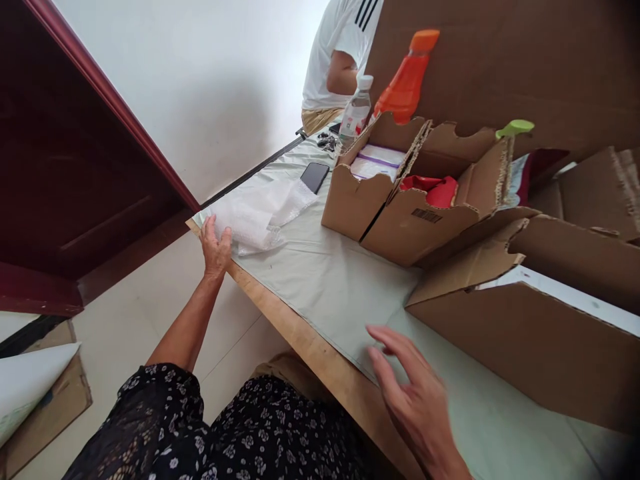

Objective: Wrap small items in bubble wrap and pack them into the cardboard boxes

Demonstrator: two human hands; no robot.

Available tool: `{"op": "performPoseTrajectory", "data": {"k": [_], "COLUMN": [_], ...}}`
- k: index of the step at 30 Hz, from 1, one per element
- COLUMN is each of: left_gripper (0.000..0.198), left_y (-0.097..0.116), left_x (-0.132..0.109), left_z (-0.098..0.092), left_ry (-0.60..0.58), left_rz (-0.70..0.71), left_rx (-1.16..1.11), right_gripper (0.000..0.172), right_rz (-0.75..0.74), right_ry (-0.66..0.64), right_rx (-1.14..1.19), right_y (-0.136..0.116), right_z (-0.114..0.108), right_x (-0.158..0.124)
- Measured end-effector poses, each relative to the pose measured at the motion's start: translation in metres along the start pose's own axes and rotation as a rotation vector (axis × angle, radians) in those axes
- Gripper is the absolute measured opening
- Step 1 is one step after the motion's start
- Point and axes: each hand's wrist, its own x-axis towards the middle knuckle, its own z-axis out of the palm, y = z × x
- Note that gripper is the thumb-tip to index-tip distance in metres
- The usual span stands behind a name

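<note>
- Pale cloth [345,287] covered the surface [280,310], whose bare wooden edge ran past the wearer; a white wall [200,87] stood behind, and a person in a white shirt [325,73] was at the far end.
- Crumpled bubble wrap [245,217] lay at the surface's left end, reaching close to a dark phone [315,178].
- At its near edge was the left hand [216,248], fingers spread against the film; whether they pinched a layer, I could not tell.
- Blurred and loosely curved, the right hand [413,393] held nothing visible, poised near the closest cardboard box [520,340].
- Handling such light film well called, in my judgement, for gentle fingertip pressure, lest it slip over the corner.
- Folds were best smoothed outward from the held edge, with the free hand, away from the phone.
</note>
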Motion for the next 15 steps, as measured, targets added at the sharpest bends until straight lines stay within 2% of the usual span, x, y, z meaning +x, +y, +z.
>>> {"op": "performPoseTrajectory", "data": {"k": [5,8,10,12,14,15], "left_gripper": [0.055,0.055,0.053,0.051,0.05,0.049], "left_y": [-0.002,-0.004,-0.005,-0.007,-0.009,-0.01], "left_x": [-0.009,-0.011,-0.011,-0.011,-0.011,-0.011], "left_z": [0.012,0.013,0.013,0.014,0.015,0.015], "left_ry": [-0.01,-0.01,-0.023,-0.034,-0.036,-0.03], "left_rz": [0.014,0.04,0.053,0.06,0.066,0.067], "left_rx": [-0.01,-0.007,-0.001,0.009,0.015,0.016], "right_gripper": [0.049,0.055,0.053,0.044,0.032,0.027], "right_rz": [-0.033,-0.027,0.001,0.047,0.078,0.075], "right_ry": [-0.377,-0.499,-0.532,-0.516,-0.429,-0.36], "right_rx": [0.284,0.335,0.339,0.348,0.401,0.449], "right_y": [-0.059,-0.082,-0.093,-0.101,-0.105,-0.105], "right_z": [0.071,0.114,0.14,0.16,0.166,0.163], "right_x": [0.136,0.196,0.222,0.235,0.235,0.23]}}
